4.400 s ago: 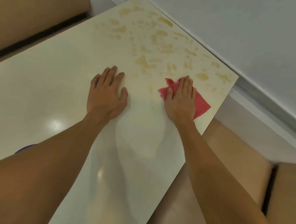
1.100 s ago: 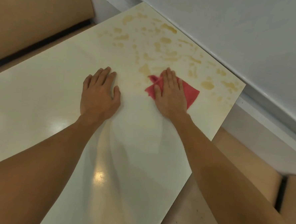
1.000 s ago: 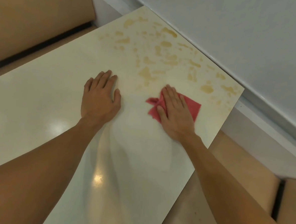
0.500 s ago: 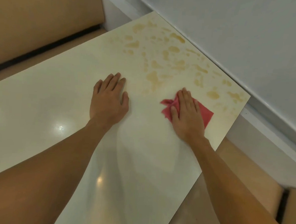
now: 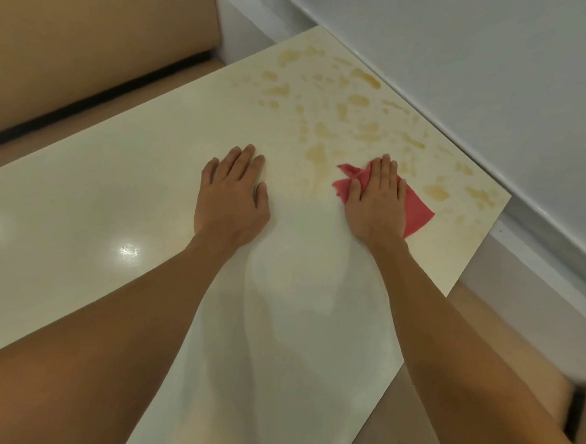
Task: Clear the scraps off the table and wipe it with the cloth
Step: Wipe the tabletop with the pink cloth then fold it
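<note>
**Red cloth under right hand, at the margin of the stained corner**

Bench (image 5: 80,191): pale, glossy top with two light reflections on its left part. Yellow-brown stains (image 5: 362,78) are scattered over the far right corner and along the edge next to the grey wall (image 5: 499,80).

Cloth (image 5: 417,210): red and crumpled, lying flat on the bench near the right edge, at the near limit of the stained area. One larger blotch (image 5: 318,154) sits just to its left.

Right hand (image 5: 377,201): palm down on the cloth, fingers straight and close together, thumb also on the fabric. Cloth shows on both sides of the hand.

Left hand (image 5: 233,197): palm flat on bare bench left of the cloth, fingers straight, holding nothing.

Tan padded seat (image 5: 90,38) lies beyond the far left edge.
</note>
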`<state>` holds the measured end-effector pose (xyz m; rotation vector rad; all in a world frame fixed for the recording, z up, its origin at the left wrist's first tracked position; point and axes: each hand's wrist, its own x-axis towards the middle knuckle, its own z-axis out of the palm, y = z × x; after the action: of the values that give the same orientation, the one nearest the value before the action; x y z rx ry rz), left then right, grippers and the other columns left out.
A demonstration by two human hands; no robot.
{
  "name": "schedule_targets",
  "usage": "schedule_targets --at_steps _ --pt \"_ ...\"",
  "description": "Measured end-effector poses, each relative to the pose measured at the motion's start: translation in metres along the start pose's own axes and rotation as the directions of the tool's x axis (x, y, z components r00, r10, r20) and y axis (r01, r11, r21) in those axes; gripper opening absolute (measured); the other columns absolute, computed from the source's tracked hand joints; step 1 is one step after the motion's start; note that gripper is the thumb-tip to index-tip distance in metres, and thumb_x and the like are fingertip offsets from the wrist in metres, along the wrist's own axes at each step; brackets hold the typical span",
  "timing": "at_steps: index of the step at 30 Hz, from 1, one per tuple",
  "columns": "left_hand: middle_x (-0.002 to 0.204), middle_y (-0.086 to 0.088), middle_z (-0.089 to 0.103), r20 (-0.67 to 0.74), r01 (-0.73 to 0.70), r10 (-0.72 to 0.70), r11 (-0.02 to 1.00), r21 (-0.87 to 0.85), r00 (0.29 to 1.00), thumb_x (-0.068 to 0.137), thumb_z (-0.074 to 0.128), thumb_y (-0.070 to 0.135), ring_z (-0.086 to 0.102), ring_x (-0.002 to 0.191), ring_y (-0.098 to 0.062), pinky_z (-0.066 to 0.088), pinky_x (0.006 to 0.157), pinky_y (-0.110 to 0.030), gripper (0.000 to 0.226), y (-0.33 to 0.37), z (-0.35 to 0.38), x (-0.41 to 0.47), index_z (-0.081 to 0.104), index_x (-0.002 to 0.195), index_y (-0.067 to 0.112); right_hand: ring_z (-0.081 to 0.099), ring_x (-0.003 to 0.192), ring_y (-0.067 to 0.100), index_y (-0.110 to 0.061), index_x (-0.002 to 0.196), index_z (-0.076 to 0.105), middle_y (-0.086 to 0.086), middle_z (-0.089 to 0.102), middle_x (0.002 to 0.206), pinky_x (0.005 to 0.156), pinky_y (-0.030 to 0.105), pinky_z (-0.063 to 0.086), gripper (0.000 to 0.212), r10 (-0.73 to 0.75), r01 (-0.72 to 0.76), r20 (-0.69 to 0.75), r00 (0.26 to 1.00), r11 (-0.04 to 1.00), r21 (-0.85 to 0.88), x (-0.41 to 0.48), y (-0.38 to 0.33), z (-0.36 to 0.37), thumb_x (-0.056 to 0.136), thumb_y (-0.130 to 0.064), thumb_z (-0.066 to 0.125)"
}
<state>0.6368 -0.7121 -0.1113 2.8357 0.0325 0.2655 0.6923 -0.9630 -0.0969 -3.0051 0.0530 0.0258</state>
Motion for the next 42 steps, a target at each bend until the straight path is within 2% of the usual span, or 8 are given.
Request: schedule_targets --at_steps 2,7,13,19,26,32,38,42 --pt "0.169 -0.001 0.033 0.007 0.000 0.000 1.000 0.005 1.000 0.103 0.028 0.037 0.026 0.157 -0.022 0.017 0.127 -0.047 0.060 0.000 0.001 -0.001 0.042 0.158 0.018 -0.004 0.161 0.021 -0.007 0.165 0.006 0.008 -0.001 0.175 0.131 0.044 -0.001 0.072 -0.022 0.022 0.012 1.000 1.000 -0.001 0.017 -0.021 0.004 0.107 -0.048 0.013" --pt "0.169 -0.001 0.035 0.003 0.000 0.000 1.000 -0.005 1.000 0.103 0.029 0.036 0.027 0.157 -0.022 0.019 0.127 -0.047 0.060 -0.001 -0.001 -0.001 0.044 0.157 0.017 -0.004 0.160 0.013 -0.012 0.166 0.009 0.002 0.002 0.175 0.131 0.038 0.000 0.064 -0.409 0.410 0.066 0.910 0.912 -0.007 -0.037 0.005 -0.001 0.111 -0.044 0.018" --pt "0.170 -0.001 0.032 0.026 0.006 -0.006 1.000 -0.015 1.000 0.103 0.029 0.035 0.024 0.158 -0.021 0.016 0.128 -0.047 0.060 -0.001 0.000 0.000 0.041 0.159 0.018 -0.001 0.161 0.022 -0.006 0.165 0.010 0.009 0.003 0.174 0.131 0.045 0.001 0.070 0.017 -0.017 -0.002 1.000 1.000 0.002 0.020 -0.016 0.001 0.107 -0.046 0.016" --pt "0.170 0.000 0.032 0.017 0.000 0.001 0.998 -0.059 1.000 0.102 0.030 0.032 0.024 0.158 -0.020 0.014 0.129 -0.046 0.060 -0.004 0.000 -0.001 0.042 0.159 0.018 -0.005 0.160 0.012 -0.014 0.167 0.008 0.001 0.003 0.175 0.130 0.037 0.000 0.064 -0.445 0.446 0.072 0.893 0.895 0.003 -0.049 -0.007 -0.002 0.112 -0.044 0.022" --pt "0.169 -0.001 0.033 0.001 0.004 -0.004 0.997 -0.074 1.000 0.102 0.033 0.030 0.025 0.158 -0.020 0.015 0.129 -0.047 0.059 -0.004 0.001 0.000 0.044 0.158 0.017 -0.002 0.161 0.021 -0.007 0.165 0.007 0.008 0.001 0.175 0.130 0.045 0.000 0.072 -0.011 0.011 -0.006 1.000 1.000 0.000 0.009 -0.030 0.002 0.107 -0.049 0.013" --pt "0.169 -0.001 0.035 -0.009 -0.014 0.013 0.993 -0.121 1.000 0.100 0.033 0.028 0.025 0.158 -0.019 0.014 0.130 -0.046 0.059 -0.008 0.000 -0.002 0.046 0.157 0.016 -0.004 0.160 0.012 -0.014 0.167 0.010 0.001 0.004 0.175 0.131 0.039 0.002 0.065 -0.466 0.467 0.064 0.883 0.884 -0.014 -0.065 -0.004 0.001 0.111 -0.046 0.022" --pt "0.167 -0.003 0.037 -0.032 -0.002 -0.003 0.991 -0.132 0.999 0.097 0.035 0.026 0.028 0.157 -0.019 0.016 0.129 -0.047 0.060 -0.006 0.002 0.000 0.049 0.155 0.015 -0.002 0.161 0.022 -0.005 0.165 0.008 0.010 0.002 0.174 0.130 0.047 0.001 0.076 0.041 -0.041 -0.004 0.999 0.999 -0.009 0.000 -0.034 0.006 0.105 -0.052 0.012" --pt "0.167 -0.003 0.038 -0.030 -0.007 0.002 0.986 -0.167 1.000 0.097 0.040 0.024 0.029 0.157 -0.019 0.015 0.129 -0.047 0.059 -0.007 0.000 -0.001 0.050 0.154 0.014 -0.005 0.161 0.015 -0.012 0.166 0.008 0.004 0.000 0.175 0.131 0.041 -0.001 0.072 -0.397 0.398 0.054 0.916 0.917 -0.016 -0.058 -0.053 0.008 0.109 -0.053 0.019"
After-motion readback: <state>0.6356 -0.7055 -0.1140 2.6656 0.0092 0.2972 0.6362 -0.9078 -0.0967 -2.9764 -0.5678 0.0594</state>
